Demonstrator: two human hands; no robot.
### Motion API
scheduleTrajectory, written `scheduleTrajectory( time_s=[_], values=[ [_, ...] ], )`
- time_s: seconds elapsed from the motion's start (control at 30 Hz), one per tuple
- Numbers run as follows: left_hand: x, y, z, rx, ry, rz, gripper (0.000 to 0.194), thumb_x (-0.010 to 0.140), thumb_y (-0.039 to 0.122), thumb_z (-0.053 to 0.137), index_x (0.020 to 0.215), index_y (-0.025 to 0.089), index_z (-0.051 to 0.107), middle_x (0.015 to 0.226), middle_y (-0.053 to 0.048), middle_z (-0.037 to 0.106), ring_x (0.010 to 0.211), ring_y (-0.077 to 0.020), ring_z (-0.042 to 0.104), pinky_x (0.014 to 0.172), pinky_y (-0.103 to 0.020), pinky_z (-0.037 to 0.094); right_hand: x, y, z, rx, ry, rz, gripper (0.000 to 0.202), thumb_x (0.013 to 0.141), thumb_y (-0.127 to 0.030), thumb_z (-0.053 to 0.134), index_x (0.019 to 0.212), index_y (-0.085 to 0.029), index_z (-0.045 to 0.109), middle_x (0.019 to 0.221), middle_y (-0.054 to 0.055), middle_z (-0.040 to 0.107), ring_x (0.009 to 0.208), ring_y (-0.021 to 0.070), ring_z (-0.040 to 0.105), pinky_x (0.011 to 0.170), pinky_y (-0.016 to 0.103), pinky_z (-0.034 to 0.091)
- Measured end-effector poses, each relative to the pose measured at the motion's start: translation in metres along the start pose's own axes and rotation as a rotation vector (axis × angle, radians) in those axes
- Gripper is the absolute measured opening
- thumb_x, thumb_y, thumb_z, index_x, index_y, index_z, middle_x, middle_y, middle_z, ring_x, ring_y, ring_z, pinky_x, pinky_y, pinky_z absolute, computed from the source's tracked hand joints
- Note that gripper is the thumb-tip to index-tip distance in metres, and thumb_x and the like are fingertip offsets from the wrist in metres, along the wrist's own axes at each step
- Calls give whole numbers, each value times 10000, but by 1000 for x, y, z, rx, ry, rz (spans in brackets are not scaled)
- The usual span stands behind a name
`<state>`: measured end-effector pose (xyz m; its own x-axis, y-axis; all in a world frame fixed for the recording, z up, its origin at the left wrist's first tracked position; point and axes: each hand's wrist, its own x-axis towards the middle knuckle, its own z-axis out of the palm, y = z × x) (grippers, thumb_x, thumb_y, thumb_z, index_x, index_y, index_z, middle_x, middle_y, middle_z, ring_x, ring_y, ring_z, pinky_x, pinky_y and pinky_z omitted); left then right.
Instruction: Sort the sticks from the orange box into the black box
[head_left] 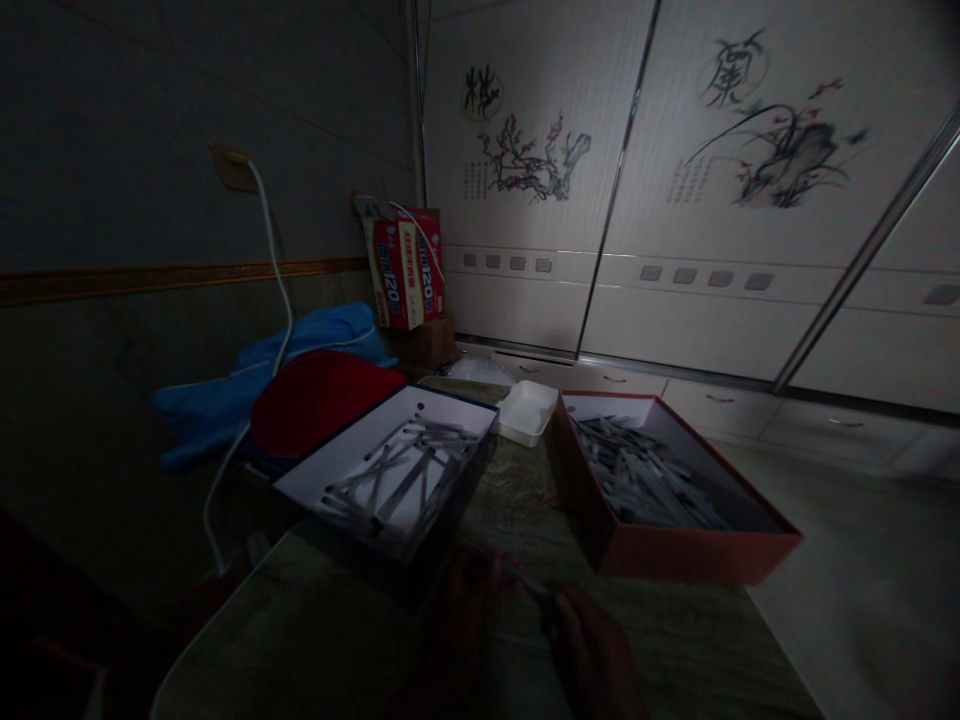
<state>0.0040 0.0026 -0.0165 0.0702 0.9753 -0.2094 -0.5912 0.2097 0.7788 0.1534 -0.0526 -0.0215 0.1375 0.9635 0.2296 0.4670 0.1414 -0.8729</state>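
The light is dim and both hands are partly blurred. My right hand (592, 645) is closed, gripping one end of a thin grey pen-like stick (531, 582) just above the table. Around the stick's other end, my left hand (459, 615) has its fingers drawn together; what they pinch is too dark to make out. Small pinkish bits (508, 566) show by the left fingertips. Ahead on the left, a dark blue box (319, 470) with a white inside holds loose slim sticks with dark ends. An orange-red box (694, 553) on the right holds a thick heap of similar grey sticks.
A small white plastic tray (527, 410) stands between the boxes on the marbled table (517, 490). Left lie a red round item (322, 400), blue cloth (330, 330) and a hanging white cable (274, 255). Red-and-white cartons (409, 270) stand before sliding cupboard doors (525, 300).
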Motion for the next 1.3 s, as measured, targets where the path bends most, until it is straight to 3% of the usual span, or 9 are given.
scheduleTrajectory(
  time_s=[0.07, 0.23, 0.4, 0.57, 0.73, 0.9, 1.0, 1.07, 1.3],
  values=[
    [-1, 0, -1, 0, -17, 2, 287, 620, 326, 776, 794, 154, 626, 810, -68, 740, 845, -248, 694, 768, -382, 552, -1, 0, 0, 2, 8, -7, 387, 886, -505, 394, 770, -199, 602, 669, 29, 639, 619, 180, 608, 598, 240, 486],
    [-3, 1, 0, 20, -15, -6, 287, 638, 338, 763, 818, 154, 636, 862, -86, 739, 881, -262, 688, 808, -396, 543, -1, -2, -2, 2, 10, 26, 379, 864, -492, 462, 1013, -183, 623, 820, 56, 697, 733, 195, 652, 681, 248, 505],
    [-2, 3, 4, -17, 31, -12, 366, 532, 392, 814, 753, 157, 640, 780, -63, 737, 789, -244, 700, 726, -367, 563, -2, 5, 2, -1, 37, 4, 404, 882, -509, 399, 806, -203, 653, 717, 53, 689, 636, 181, 642, 612, 227, 500],
    [-3, 4, 5, 8, 5, -18, 332, 578, 348, 801, 785, 149, 635, 819, -75, 743, 827, -242, 698, 752, -368, 558, -2, -4, 1, 72, 51, 17, 304, 851, -467, 492, 928, -201, 618, 759, 34, 679, 683, 182, 640, 645, 224, 487],
    [-2, 3, 2, -14, 31, -30, 372, 545, 369, 816, 786, 146, 642, 821, -79, 743, 849, -265, 697, 769, -390, 561, -1, -8, -1, 66, -17, -3, 289, 862, -441, 477, 852, -207, 646, 728, 34, 678, 673, 181, 635, 631, 221, 471],
    [1, 1, -4, -89, 15, -63, 355, 569, 337, 815, 825, 158, 645, 864, -78, 746, 887, -260, 692, 789, -371, 561, 0, -4, 0, 330, 213, 199, 317, 787, -529, 552, 794, -216, 604, 696, 23, 640, 614, 167, 584, 573, 233, 460],
    [0, 2, -4, -75, 14, -68, 338, 578, 342, 809, 809, 160, 643, 844, -70, 748, 858, -242, 699, 757, -341, 569, 4, -3, -4, 632, 131, 396, 365, 703, -574, 628, 800, -226, 583, 611, -33, 564, 476, 109, 492, 444, 194, 386],
    [-2, 4, -1, -75, 19, -74, 337, 567, 341, 815, 790, 156, 642, 830, -68, 749, 853, -241, 699, 753, -336, 569, 7, -3, -7, 636, 19, 459, 382, 683, -574, 653, 795, -213, 597, 565, -55, 499, 446, 82, 424, 414, 169, 324],
    [-4, 6, 3, -45, 22, -66, 383, 517, 359, 832, 783, 151, 651, 814, -69, 746, 856, -263, 695, 768, -367, 564, 13, -6, -4, 224, -59, 183, 406, 784, -556, 530, 674, -168, 577, 594, -21, 479, 564, 121, 442, 503, 205, 356]
  ],
)
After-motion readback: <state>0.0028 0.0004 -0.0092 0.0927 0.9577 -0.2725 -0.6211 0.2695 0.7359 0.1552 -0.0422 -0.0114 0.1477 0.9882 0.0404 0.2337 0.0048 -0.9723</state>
